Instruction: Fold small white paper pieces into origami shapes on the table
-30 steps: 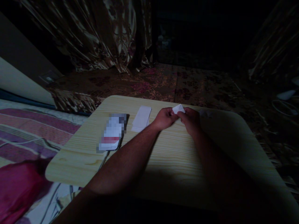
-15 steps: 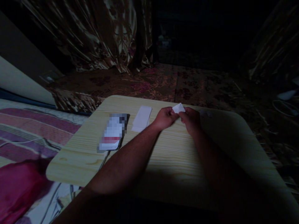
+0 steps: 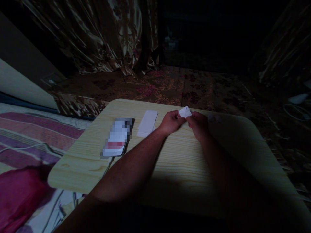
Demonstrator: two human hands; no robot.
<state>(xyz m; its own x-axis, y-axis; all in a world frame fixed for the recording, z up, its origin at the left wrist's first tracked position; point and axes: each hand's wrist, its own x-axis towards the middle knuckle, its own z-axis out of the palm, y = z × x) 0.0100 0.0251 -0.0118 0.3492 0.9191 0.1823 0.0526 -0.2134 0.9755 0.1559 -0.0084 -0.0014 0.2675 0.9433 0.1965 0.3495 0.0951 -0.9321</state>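
A small piece of white folded paper (image 3: 185, 112) with a pointed top is held between my two hands, near the far edge of the table. My left hand (image 3: 172, 123) pinches its left side, fingers curled and thumb pointing inward. On the right and lower edge, my right hand (image 3: 198, 124) grips it with thumb and fingers closed. Creases meet near the tip of the paper. Left of my left hand lies a stack of white paper strips (image 3: 147, 122), flat on the wood.
The pale wooden table (image 3: 82, 168) has rounded corners. On its left lies a pixelated phone-like object (image 3: 118, 137) with a cable below. Small pale pieces (image 3: 215, 118), dim in shadow, sit beyond my right hand. A striped bed (image 3: 36, 132) and pink cloth (image 3: 21, 197) are at left.
The folded paper has shifted very slightly left and up in my fingers. Both hands keep nearly the same place and grip.
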